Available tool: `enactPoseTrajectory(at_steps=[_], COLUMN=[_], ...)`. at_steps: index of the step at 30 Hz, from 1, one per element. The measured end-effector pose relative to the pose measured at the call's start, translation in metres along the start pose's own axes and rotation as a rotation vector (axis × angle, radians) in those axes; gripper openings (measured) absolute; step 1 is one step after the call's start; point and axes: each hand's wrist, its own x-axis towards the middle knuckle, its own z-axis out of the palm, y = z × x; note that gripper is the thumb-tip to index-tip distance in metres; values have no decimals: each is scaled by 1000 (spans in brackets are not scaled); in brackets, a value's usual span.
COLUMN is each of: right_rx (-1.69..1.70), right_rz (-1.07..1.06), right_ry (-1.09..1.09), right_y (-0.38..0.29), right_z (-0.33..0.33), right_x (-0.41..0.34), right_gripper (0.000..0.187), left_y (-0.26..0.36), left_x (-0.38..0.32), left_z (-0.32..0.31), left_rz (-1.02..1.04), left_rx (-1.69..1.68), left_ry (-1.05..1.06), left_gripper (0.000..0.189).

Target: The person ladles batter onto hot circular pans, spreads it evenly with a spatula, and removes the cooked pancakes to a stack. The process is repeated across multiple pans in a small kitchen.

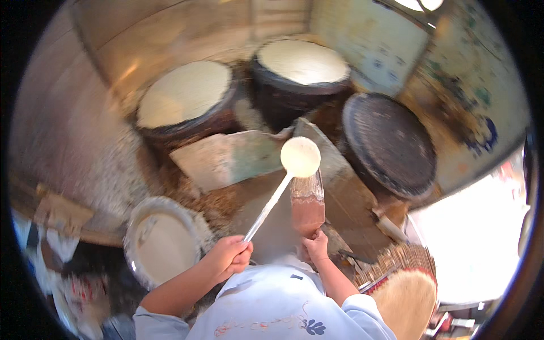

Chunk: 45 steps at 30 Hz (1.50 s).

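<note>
My left hand point(231, 257) grips the handle of a ladle point(265, 208), whose round bowl is filled with pale batter point(300, 156). Below and partly behind that bowl is a flat wooden paddle point(308, 212), its far end coated in a whitish layer. My right hand point(316, 246) holds the paddle by its near end. Ahead stand two dark, round, drum-like stoves, each with a pale cream top: the left one point(187, 95) and the farther one point(304, 63). Left of my left hand is a metal basin point(127, 248) with pale liquid inside.
A dark round lid or griddle point(391, 144) tilts at the right. Flat boards point(250, 157) lie between me and the stoves. A round, tan-faced thing with a layered brown edge point(406, 297) stands at the lower right. Walls point(170, 29) close in the far side.
</note>
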Motion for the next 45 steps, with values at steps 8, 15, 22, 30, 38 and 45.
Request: enactPoseTrajectory(at_steps=[8,15,22,30,38,45], right_rx=[712,626,680,-858,-311,-895], right_rz=[228,154,401,332,213,272], right_ry=[187,405,400,516,593,730], right_y=[-4,-5,-20,-23,-25,-35], right_z=[-147,-230,-221,-191,-182,-187], right_x=[-40,-29,26,39,65,70], right_gripper=[15,12,35,82,65,71], left_y=[-68,-86,-17,31,6,-71], left_x=[232,315,264,222,142,49], left_z=[126,161,230,150,-51,-220], left_rz=[113,743,-166,-184,267,206], left_rx=[286,1515,-340,-645,-381,-235], left_ry=[-88,253,-706,-796,-364,310], left_gripper=[13,15,25,26,14,12])
